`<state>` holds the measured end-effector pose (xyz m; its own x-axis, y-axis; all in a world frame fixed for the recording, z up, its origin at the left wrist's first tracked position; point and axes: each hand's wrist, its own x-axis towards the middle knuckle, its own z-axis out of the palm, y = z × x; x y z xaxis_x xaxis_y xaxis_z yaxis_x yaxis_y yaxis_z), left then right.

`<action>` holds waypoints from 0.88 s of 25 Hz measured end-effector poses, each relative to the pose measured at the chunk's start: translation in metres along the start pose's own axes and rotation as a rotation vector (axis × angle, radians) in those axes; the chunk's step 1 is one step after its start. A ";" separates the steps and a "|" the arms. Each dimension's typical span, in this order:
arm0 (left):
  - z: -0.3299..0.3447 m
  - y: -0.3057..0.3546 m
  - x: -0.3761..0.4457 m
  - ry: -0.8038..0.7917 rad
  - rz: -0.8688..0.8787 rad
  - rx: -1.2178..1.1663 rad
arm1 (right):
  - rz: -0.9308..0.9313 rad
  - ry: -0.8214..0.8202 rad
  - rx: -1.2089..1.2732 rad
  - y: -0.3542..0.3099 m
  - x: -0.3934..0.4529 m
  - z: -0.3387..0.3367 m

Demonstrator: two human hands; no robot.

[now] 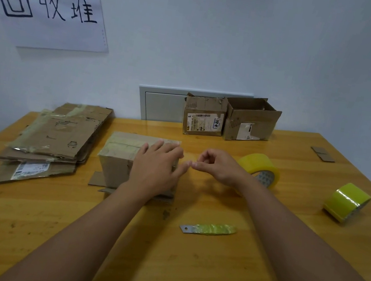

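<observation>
At the left end of the bench (pixel 182 273) we saw a stack of flattened cartons (pixel 58 142); how many lay in it we could not tell. Just right of it stood the small box (pixel 119 154), near the middle of the bench. It was plain brown cardboard, shut, with bands of clear tape across its top, so we could not see what was in it. A loose cardboard flap lay at its foot.

Our left hand (pixel 156 167) lay flat on the box's top, its fingers (pixel 166 147) straight and spread. Our right hand (pixel 219 167) hung just beside the box's right edge, its fingers (pixel 203 157) curled with thumb and forefinger drawn together near the left thumb. Whether they pinched anything we could not tell.

At the back stood two more boxes, side by side against the wall. The labelled box (pixel 203 119) had a torn top. The open box (pixel 250 124) had raised flaps, and its inside was out of our sight. That made three boxes in all.

In front lay one blade (pixel 209 229) wrapped in yellow-green tape. Further right we counted two tape rolls, the pale roll (pixel 260 166) just behind our right wrist and the bright yellow roll (pixel 346 202) well apart. Cardboard scraps (pixel 322 154) lay at the far right.
</observation>
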<state>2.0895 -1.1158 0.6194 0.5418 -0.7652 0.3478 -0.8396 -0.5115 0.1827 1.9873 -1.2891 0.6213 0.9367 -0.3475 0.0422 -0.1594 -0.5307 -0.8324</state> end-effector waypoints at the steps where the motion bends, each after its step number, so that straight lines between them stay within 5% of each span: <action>1: 0.000 0.002 0.002 0.019 -0.032 -0.036 | 0.009 -0.001 0.008 0.000 0.000 0.000; 6: 0.002 0.008 0.003 0.075 -0.086 -0.049 | 0.033 0.003 -0.006 0.001 0.000 0.001; 18: 0.000 -0.009 -0.002 -0.029 0.059 0.034 | -0.010 0.010 0.013 -0.001 -0.001 -0.001; 22: -0.007 -0.032 -0.006 -0.044 0.186 0.038 | -0.034 -0.030 -0.153 0.005 -0.004 -0.016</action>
<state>2.1127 -1.0918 0.6175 0.3790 -0.8640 0.3314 -0.9240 -0.3733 0.0834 1.9782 -1.3026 0.6254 0.9510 -0.3051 0.0504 -0.1709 -0.6544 -0.7366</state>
